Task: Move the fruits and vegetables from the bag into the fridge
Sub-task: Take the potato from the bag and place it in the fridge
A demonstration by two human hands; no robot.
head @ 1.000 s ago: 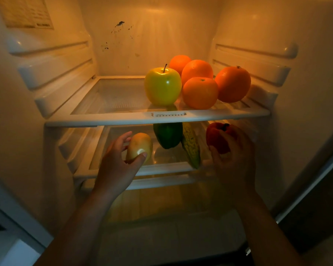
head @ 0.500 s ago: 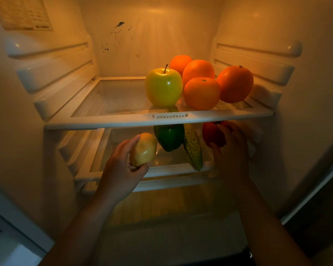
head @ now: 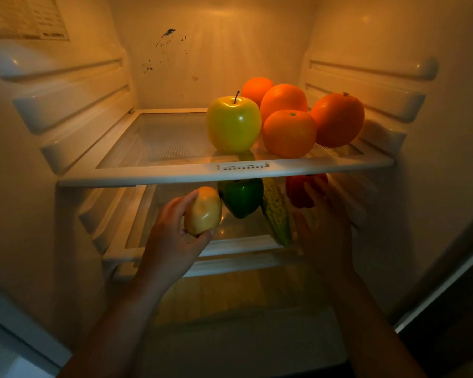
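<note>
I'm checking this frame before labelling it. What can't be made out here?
Head view only:
1. Red pepper: top hidden by the upper shelf; the right hand covers its side, grip unclear.
2. Yellow fruit in the left hand: kind unclear, dim light.
3. Rear orange: lower part behind the apple.
4. Wall label: cut by the top edge, print blurred.
5. Bag: out of frame.

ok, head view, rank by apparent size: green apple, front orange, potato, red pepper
green apple and front orange, about alike
potato, though nearer camera
red pepper, partly hidden by shelf and right hand
</note>
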